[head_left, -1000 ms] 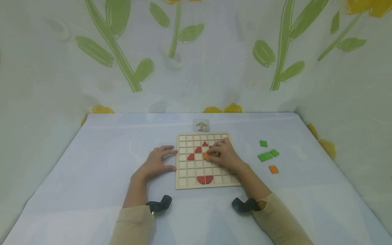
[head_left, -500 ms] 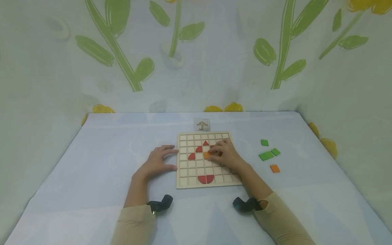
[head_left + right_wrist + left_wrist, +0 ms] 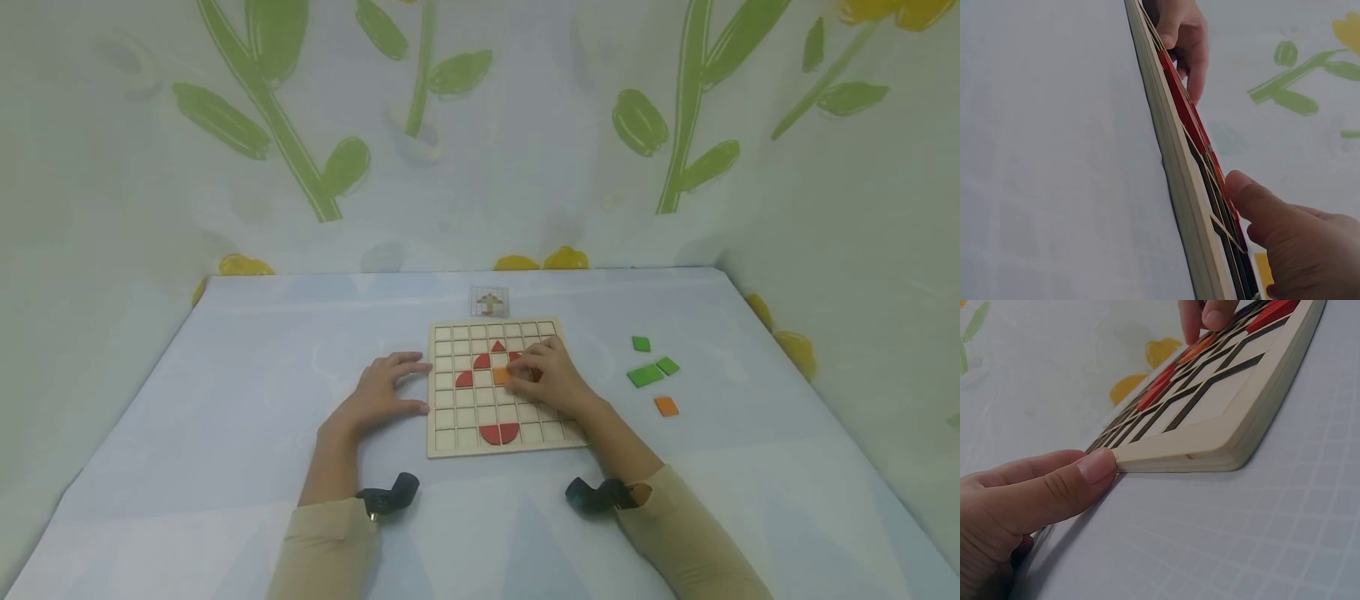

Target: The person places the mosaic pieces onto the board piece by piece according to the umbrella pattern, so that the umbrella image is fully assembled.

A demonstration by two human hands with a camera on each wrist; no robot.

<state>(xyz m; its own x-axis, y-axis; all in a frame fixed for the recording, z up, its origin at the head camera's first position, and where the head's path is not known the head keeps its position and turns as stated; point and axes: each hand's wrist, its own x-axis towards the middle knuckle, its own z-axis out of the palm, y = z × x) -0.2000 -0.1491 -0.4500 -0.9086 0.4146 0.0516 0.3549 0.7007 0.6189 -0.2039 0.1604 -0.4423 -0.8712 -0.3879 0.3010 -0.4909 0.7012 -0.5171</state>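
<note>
A wooden grid board [image 3: 442, 448] lies flat in the middle of the table. My right hand [image 3: 553, 379] is over its right half, with thumb and fingertips curled at an orange square tile [image 3: 501, 376] in a middle cell. In the right wrist view the thumb [image 3: 1241, 184] touches that tile's edge. My left hand [image 3: 378, 387] lies at the board's left edge, thumb and fingers spread apart. The left thumb [image 3: 1094, 467] rests against the wooden rim in the left wrist view. Red pieces sit in cells: a triangle [image 3: 498, 346], and several quarter-rounds [image 3: 490, 433]. My right hand covers part of the board.
A small pattern card [image 3: 489, 301] lies behind the board. To the right are green tiles [image 3: 645, 375] and one loose orange tile [image 3: 666, 406]. A flower-printed wall [image 3: 487, 208] rises behind the table.
The head view has shifted slightly. Both hands stay almost where they were, the right at the orange tile and the left at the board's edge.
</note>
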